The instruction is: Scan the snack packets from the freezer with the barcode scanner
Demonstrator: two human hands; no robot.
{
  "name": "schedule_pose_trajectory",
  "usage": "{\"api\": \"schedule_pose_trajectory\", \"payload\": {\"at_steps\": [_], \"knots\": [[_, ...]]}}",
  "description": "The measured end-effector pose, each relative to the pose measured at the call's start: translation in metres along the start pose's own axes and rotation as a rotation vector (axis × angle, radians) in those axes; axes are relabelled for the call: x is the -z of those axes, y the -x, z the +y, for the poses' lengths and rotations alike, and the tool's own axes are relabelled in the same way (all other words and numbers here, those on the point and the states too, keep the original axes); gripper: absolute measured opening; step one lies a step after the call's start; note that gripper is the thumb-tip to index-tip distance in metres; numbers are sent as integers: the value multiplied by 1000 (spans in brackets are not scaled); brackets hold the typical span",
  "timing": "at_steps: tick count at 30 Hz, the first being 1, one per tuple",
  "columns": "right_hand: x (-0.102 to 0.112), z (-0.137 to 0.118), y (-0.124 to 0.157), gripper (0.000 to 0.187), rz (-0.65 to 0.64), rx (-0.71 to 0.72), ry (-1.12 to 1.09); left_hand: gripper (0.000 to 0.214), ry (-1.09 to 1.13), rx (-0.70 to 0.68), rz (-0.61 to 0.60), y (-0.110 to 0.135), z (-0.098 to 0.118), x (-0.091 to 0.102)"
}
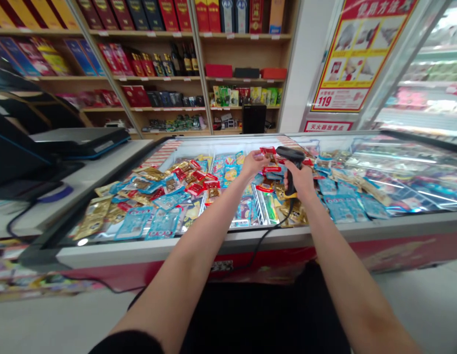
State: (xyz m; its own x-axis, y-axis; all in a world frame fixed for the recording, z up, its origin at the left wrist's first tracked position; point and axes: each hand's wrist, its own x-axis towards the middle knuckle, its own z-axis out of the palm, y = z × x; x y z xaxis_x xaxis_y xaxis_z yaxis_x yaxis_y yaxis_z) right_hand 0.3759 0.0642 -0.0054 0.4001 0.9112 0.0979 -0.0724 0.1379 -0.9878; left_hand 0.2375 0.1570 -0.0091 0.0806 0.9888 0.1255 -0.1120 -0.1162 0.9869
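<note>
On my feed, the small red-topped snack packet (267, 151) sits pinched in the fingertips of the left hand (254, 163), just beside the nose of the black barcode scanner (291, 156). The packet lies roughly crosswise, its long side running left to right, though its exact outline is too small to tell. The right hand (300, 180) is closed around the scanner's grip, whose long axis stands nearly upright, with its head turned left toward the packet. The left hand is narrowly closed on the packet. Its black cable (267, 235) droops over the front rim of the glass-topped chest freezer (228, 241), above heaped vacuum-sealed snack packs (164, 222), with boxed liquor on the wooden shelves (165, 108) beyond.
</note>
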Motion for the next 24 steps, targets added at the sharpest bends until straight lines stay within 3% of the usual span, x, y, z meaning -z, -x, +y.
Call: {"api": "schedule_pose_trajectory", "payload": {"at_steps": [3,6,12,18,24], "knots": [[12,1,-2,30,38,19,-15,60,-261,-165,-11,-3,-2,-10],[21,3,-2,31,39,31,-10,52,-524,-301,-11,1,-5,-7],[15,-1,8,31,-2,15,21,42,-755,-299,-31,11,-11,21],[-21,-1,21,29,-113,-49,26,51,-896,-170,-107,23,-6,66],[-78,10,27,29,-270,-92,81,75,-1037,-75,-187,40,10,133]]}}
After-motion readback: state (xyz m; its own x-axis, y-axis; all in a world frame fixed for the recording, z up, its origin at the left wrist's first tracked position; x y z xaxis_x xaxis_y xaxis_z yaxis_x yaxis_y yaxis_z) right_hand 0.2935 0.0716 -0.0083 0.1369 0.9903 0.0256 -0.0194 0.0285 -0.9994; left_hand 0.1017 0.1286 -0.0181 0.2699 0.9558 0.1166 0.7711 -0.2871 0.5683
